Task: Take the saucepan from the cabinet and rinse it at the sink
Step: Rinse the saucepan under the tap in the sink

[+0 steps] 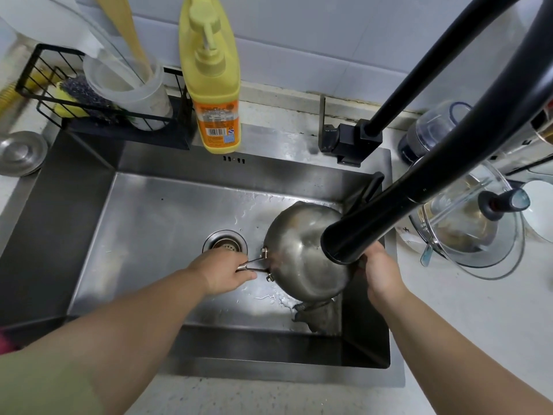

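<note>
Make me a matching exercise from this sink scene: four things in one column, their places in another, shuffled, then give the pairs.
Things:
1. steel saucepan
2. yellow pump bottle of dish soap
3. round steel drain strainer
4. glass lid with dark knob

Places:
A. on the sink's back ledge
B. on the counter right of the sink
C. held over the basin, under the black faucet head
D. in the basin floor

Pairs: 1-C, 2-A, 3-D, 4-B
</note>
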